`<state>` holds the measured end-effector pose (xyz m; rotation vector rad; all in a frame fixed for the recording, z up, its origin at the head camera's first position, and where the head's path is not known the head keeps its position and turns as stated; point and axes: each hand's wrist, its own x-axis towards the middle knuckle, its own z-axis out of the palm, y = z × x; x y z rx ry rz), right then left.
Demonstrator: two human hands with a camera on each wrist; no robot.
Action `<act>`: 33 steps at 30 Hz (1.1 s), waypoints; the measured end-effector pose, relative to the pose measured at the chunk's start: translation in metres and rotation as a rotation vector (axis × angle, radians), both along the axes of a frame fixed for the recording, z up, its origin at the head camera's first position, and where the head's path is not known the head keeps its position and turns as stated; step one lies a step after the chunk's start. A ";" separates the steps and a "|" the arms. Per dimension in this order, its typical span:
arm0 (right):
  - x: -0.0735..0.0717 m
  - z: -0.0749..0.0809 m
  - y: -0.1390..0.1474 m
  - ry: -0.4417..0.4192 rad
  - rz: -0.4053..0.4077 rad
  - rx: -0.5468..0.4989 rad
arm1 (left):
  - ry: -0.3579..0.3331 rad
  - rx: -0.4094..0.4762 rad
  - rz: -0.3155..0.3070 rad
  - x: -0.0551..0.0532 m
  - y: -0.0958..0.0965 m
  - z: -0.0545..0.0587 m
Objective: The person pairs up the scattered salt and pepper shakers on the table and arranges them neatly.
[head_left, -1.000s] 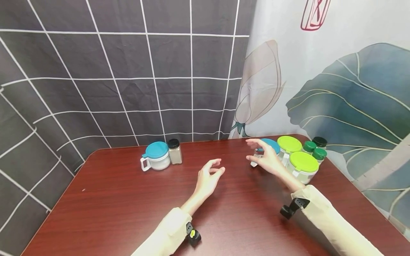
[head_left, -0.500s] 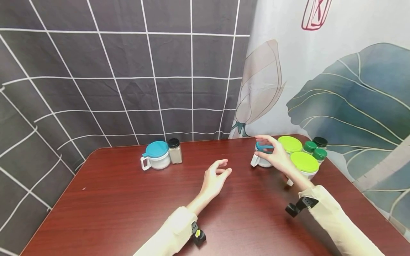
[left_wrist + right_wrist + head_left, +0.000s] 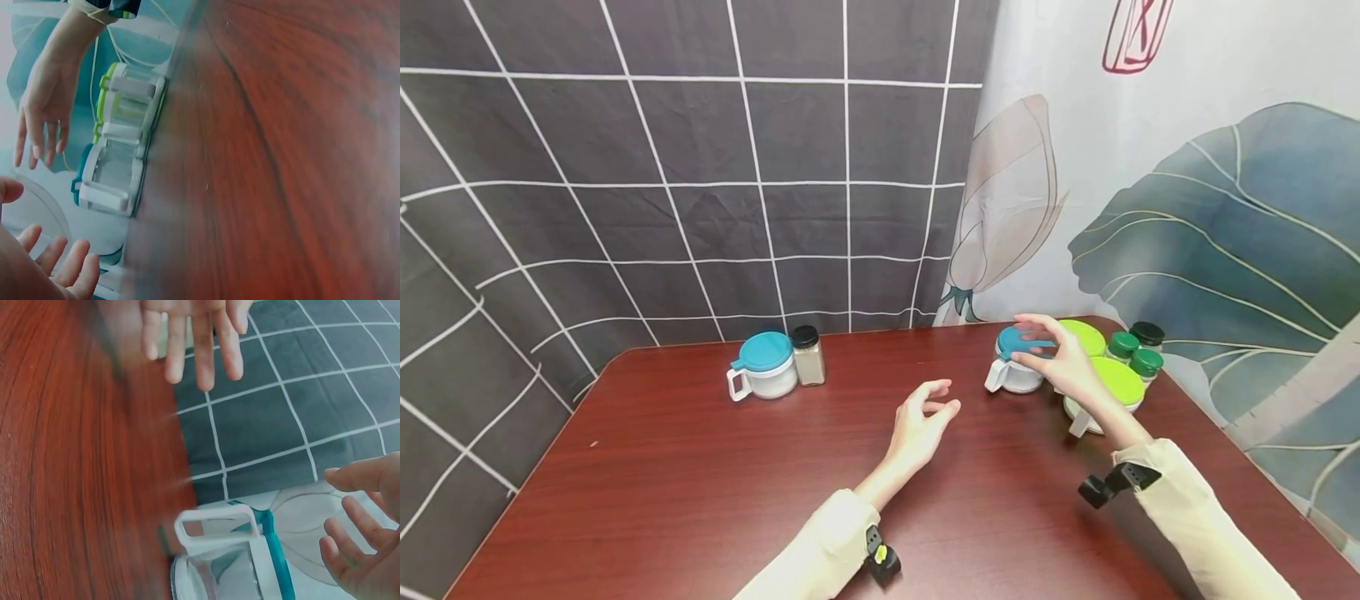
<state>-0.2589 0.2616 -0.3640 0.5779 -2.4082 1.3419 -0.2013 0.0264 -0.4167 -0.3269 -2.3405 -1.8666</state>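
Observation:
My right hand [image 3: 1060, 362] hovers over the right-hand group of jars with its fingers loosely bent. In the head view it overlaps the blue lid of a clear jar with a white handle [image 3: 1018, 375]. The right wrist view shows a gap between that hand and the handled jar [image 3: 237, 569]. Two lime-lidded jars [image 3: 1116, 381] stand beside it, one partly hidden by the hand. My left hand [image 3: 917, 429] floats over the middle of the table, fingers relaxed and holding nothing. Both hands also show in the left wrist view, apart from the jars [image 3: 112, 175].
At the back left stand another blue-lidded jar [image 3: 765, 367] and a black-capped shaker [image 3: 808, 357], side by side. Several small bottles with green [image 3: 1146, 362] and black caps [image 3: 1147, 333] stand at the right table edge. A grid-patterned curtain [image 3: 700, 208] hangs behind the table.
Both hands have shifted to the right. The right hand now covers less of the blue-lidded jar and its handle shows more fully. The jars have stayed where they were.

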 end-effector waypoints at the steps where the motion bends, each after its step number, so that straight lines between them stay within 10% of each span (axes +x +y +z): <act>1: 0.000 0.000 0.002 0.000 0.000 -0.005 | 0.001 0.005 -0.004 0.001 0.002 -0.001; 33: 0.007 0.001 0.057 0.045 -0.168 -0.037 | -0.024 0.049 -0.025 -0.005 0.047 0.002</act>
